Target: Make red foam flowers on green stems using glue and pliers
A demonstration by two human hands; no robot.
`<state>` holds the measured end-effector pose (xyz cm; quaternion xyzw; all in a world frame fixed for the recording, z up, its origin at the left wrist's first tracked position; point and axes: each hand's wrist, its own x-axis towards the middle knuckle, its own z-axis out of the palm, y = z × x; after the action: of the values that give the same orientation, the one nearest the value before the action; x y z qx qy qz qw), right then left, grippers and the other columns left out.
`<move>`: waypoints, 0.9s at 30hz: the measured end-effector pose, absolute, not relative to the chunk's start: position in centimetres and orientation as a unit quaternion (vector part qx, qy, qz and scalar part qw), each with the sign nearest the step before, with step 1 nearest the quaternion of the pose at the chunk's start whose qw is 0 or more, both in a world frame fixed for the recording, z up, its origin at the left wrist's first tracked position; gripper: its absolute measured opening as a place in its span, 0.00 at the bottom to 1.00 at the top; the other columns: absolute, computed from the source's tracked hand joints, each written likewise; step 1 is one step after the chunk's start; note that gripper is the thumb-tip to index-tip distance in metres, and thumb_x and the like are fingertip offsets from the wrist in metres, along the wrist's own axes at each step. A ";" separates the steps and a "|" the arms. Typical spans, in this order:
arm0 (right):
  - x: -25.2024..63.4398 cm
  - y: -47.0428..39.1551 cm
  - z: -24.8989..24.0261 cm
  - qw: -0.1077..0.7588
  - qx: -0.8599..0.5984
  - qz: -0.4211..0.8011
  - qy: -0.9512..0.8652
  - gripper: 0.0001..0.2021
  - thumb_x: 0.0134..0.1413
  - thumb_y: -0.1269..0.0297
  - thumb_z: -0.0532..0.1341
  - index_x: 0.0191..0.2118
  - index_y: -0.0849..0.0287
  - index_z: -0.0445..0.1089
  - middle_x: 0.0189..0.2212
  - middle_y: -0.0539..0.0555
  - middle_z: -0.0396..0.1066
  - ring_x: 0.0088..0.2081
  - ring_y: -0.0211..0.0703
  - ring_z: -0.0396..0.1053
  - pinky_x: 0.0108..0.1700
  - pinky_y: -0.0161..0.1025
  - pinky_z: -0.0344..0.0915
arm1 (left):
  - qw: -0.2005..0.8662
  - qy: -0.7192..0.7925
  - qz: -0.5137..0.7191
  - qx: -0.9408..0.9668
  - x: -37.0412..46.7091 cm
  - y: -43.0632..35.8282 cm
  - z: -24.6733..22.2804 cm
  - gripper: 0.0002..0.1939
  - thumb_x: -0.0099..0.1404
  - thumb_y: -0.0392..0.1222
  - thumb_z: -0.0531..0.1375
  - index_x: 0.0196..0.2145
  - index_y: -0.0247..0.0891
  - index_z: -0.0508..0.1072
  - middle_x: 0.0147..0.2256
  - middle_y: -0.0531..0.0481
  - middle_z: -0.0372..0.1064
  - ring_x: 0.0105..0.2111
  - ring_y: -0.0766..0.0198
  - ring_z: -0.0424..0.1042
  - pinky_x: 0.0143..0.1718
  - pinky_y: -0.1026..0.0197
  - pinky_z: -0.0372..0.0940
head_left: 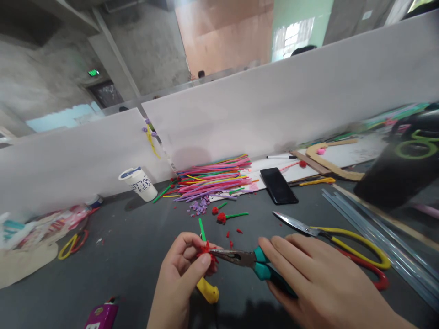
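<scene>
Between the thumb and fingers of my left hand (pixel 187 265) is a red pipe-cleaner flower (pixel 211 264), and a green stem (pixel 201 229) sticks up behind it. My right hand (pixel 318 278) is wrapped round needle-nose pliers (pixel 240 258) with teal and black handles. The jaw tips touch the red flower from the right. A yellow object (pixel 208 291), partly hidden, lies below my left fingers. Just beyond my hands rest a finished-looking red flower with a green stem (pixel 222 218), a smaller one (pixel 215 210) and several red snippets (pixel 239 231).
Scissors (pixel 350 242) with yellow and red handles lie beside my right hand. Farther back are a phone (pixel 278 185), a pile of coloured pipe cleaners (pixel 216 178), purple bits (pixel 199 206) and a paper cup (pixel 140 185). A purple box (pixel 102 316) sits front left; clear strips (pixel 387 246) lie right.
</scene>
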<state>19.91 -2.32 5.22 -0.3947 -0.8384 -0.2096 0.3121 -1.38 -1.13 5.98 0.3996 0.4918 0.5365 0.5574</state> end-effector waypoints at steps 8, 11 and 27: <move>20.0 -2.4 5.5 0.332 -0.416 -0.186 -0.826 0.12 0.63 0.69 0.51 0.43 0.63 0.70 0.33 0.54 0.76 0.33 0.49 0.68 0.35 0.46 0.60 | 0.596 0.481 0.526 0.370 -1.5 -1.1 6.5 0.13 0.50 0.42 0.72 0.29 0.39 0.73 0.28 0.49 0.80 0.24 0.65 0.74 0.27 0.66 0.68; 20.1 -2.5 5.9 0.337 -0.416 -0.183 -0.825 0.12 0.62 0.69 0.50 0.43 0.63 0.70 0.32 0.54 0.76 0.33 0.49 0.69 0.35 0.46 0.60 | 0.601 0.476 0.526 0.368 -1.6 -1.2 6.5 0.14 0.49 0.44 0.73 0.29 0.39 0.73 0.29 0.48 0.80 0.25 0.64 0.76 0.28 0.65 0.68; 20.5 -2.8 6.5 0.349 -0.404 -0.161 -0.830 0.11 0.61 0.71 0.51 0.39 0.59 0.70 0.30 0.53 0.77 0.28 0.45 0.70 0.29 0.42 0.63 | 0.587 0.475 0.536 0.378 -1.1 -1.9 7.2 0.13 0.49 0.44 0.73 0.28 0.38 0.75 0.22 0.54 0.74 0.20 0.69 0.70 0.22 0.69 0.63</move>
<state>20.50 -2.78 6.51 -0.4039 -0.8303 -0.1608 0.3486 -1.08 -1.93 7.23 0.3779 0.4755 0.5356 0.5868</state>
